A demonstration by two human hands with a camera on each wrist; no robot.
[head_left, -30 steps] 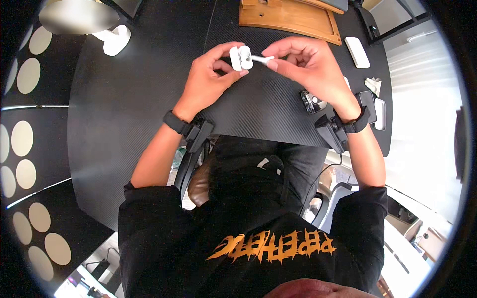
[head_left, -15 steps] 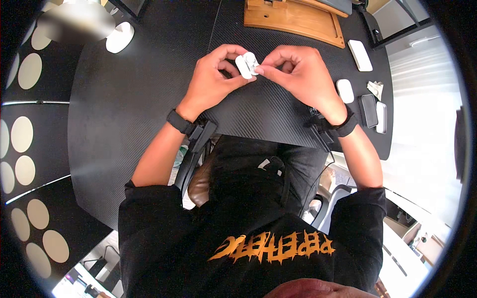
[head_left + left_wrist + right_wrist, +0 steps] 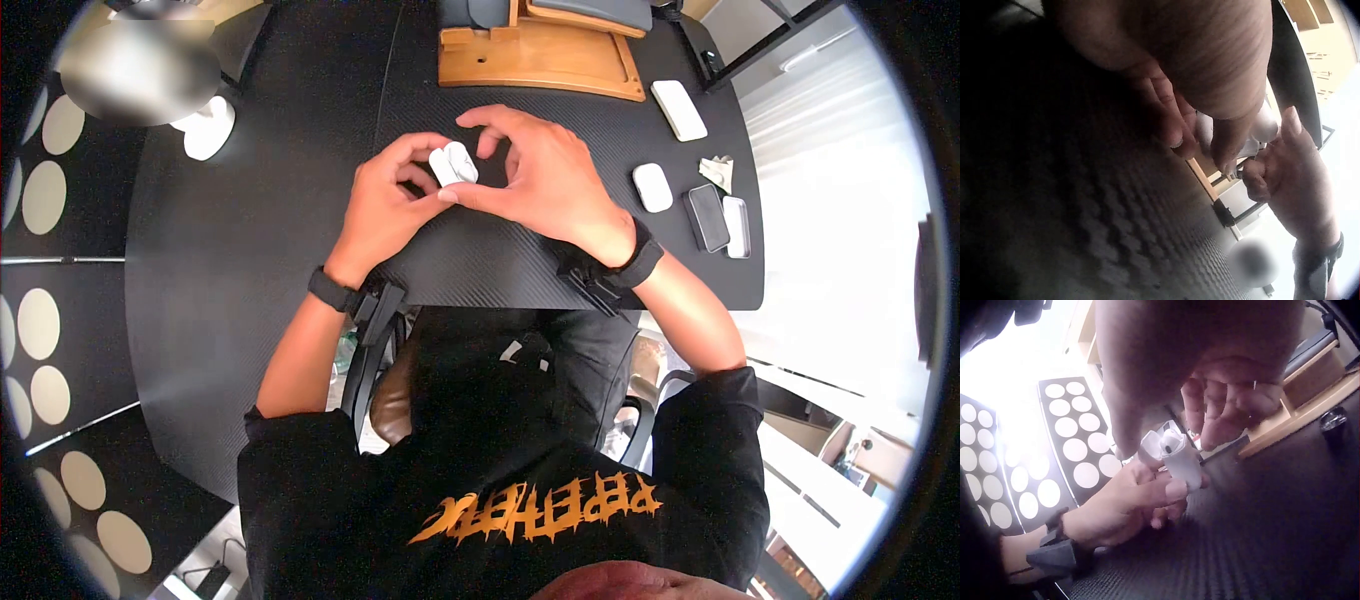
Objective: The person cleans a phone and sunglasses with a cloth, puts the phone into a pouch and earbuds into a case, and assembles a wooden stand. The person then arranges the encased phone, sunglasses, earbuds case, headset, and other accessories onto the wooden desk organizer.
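Observation:
My left hand (image 3: 385, 205) holds a small white earbud case (image 3: 457, 165) above the black table, pinching it between thumb and fingers. In the right wrist view the case's body (image 3: 1183, 470) has its lid (image 3: 1150, 447) flipped up. An earbud (image 3: 1170, 447) with a dark patch shows at its mouth. My right hand (image 3: 545, 180) arches over the case with thumb and fingers spread wide. Its thumb tip reaches the near side of the case, while the fingers stand apart from it. From the left wrist, my left hand hides most of the case.
A wooden stand (image 3: 550, 70) lies at the back of the table (image 3: 270, 250). On the right are a white box (image 3: 678, 109), a rounded white case (image 3: 652, 188), a crumpled tissue (image 3: 716, 173), a dark tray (image 3: 707, 220) and a white tray (image 3: 737, 228). A white lamp base (image 3: 209, 130) stands back left.
My right hand pinched a white earbud beside the case, brought it to the case's mouth and let go. Its fingers have since spread. The head view has shifted, moving the table's things left.

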